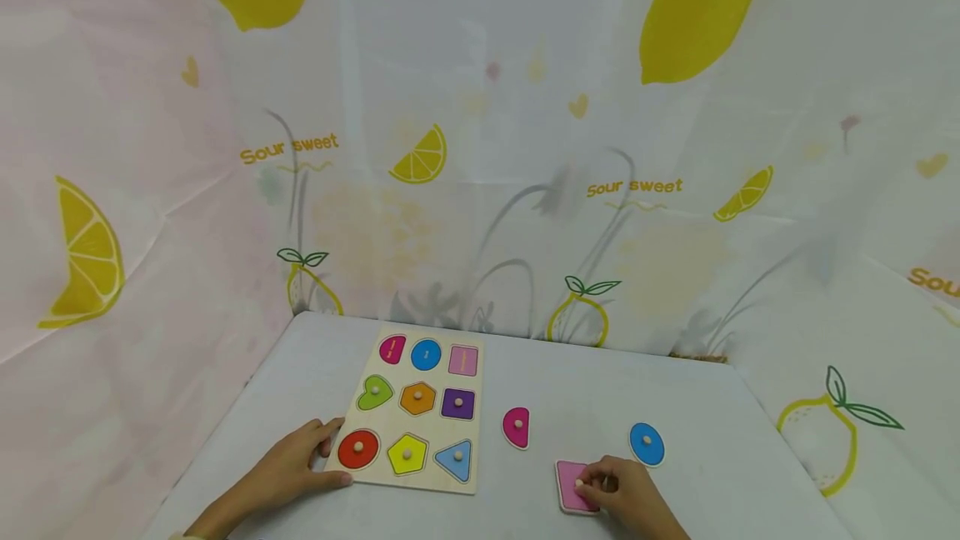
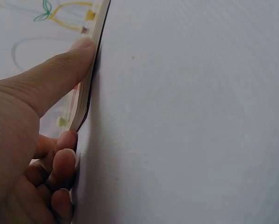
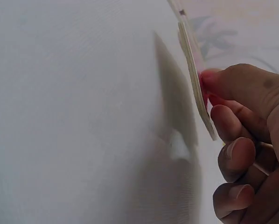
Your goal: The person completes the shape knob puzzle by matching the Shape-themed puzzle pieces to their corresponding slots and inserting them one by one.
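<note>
A wooden shape puzzle board (image 1: 386, 423) lies on the table. My left hand (image 1: 288, 469) holds its near left corner, with the thumb (image 2: 67, 70) along one edge and the other fingers bent at the corner. Between thumb and fingers, my right hand (image 1: 630, 490) pinches the knob of a pink square puzzle piece (image 1: 568, 482). In the right wrist view that piece (image 3: 194, 79) is tilted, its shadow beside it on the cloth. A magenta half-circle piece (image 1: 516, 427) lies right of the board, and a blue round piece (image 1: 647, 445) beyond my right hand.
Knobbed pieces fill the board's lower two rows, among them a red circle (image 1: 352, 458) and a green heart (image 1: 372, 400). The top row shows knobless magenta, blue and pink recesses (image 1: 463, 360). A lemon-print curtain (image 1: 480, 257) surrounds the white-covered table (image 1: 600, 390).
</note>
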Demonstrator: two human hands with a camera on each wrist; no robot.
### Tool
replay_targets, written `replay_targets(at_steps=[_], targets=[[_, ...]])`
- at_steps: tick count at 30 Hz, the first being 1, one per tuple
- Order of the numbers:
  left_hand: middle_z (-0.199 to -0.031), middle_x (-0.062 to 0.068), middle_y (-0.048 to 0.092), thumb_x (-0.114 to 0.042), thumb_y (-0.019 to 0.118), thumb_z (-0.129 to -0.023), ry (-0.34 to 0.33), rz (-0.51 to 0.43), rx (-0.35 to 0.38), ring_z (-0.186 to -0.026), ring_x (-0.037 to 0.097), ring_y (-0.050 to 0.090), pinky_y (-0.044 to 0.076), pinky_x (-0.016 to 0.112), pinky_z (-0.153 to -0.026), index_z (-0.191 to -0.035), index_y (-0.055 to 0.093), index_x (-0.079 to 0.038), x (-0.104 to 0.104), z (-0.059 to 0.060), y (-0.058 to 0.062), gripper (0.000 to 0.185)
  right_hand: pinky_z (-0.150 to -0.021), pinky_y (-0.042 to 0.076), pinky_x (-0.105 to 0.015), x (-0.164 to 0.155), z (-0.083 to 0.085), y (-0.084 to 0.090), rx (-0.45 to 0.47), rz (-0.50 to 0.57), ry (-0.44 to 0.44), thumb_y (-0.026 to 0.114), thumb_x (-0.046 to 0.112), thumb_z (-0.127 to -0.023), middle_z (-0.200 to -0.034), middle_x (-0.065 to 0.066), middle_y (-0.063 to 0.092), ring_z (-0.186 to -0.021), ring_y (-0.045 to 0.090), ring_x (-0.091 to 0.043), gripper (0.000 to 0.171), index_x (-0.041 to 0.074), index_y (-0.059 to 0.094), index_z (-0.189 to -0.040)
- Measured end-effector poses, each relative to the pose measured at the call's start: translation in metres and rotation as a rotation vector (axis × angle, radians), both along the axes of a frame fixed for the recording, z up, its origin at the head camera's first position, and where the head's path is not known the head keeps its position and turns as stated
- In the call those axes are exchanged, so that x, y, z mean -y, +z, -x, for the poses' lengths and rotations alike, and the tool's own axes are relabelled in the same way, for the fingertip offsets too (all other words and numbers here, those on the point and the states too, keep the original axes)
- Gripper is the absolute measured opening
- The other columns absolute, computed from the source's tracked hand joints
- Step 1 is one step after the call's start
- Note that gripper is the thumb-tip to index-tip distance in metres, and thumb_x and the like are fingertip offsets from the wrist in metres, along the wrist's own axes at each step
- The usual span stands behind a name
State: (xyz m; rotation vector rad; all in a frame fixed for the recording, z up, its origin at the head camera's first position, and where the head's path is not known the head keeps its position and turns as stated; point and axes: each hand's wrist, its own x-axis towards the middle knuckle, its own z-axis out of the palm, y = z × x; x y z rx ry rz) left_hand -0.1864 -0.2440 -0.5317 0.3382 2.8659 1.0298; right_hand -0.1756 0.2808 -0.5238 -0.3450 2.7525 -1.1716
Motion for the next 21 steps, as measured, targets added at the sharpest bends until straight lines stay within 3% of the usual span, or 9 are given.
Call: replay_targets(at_steps=[10,21], targets=[[-0.088,-0.002,0.044,-0.049,0.091,-0.072,-0.017,-0.007,-0.001,-0.07,0.007,0.039,0.034,0.025,-0.059,-0.14,0.057,0.006,0.002,0.0,-0.001,0.094,-0.056,0.043,-0.022,0.008,0.003,0.007,-0.085,-0.045,-0.119,0.084,0.031,-0.087,-0.072,0.006,0.055,-0.066,0.049,-0.008,0.017,0.016,0.077,-0.09],[-0.088,-0.002,0.044,-0.048,0.092,-0.072,-0.01,-0.007,-0.005,-0.07,0.007,0.039,0.034,0.025,-0.059,-0.139,0.057,0.005,0.001,0.0,0.0,0.093,-0.055,0.043,-0.022,0.017,0.011,0.012,-0.103,-0.022,-0.134,0.083,0.032,-0.088,-0.073,0.007,0.059,-0.065,0.051,-0.009,0.019,0.015,0.077,-0.091]])
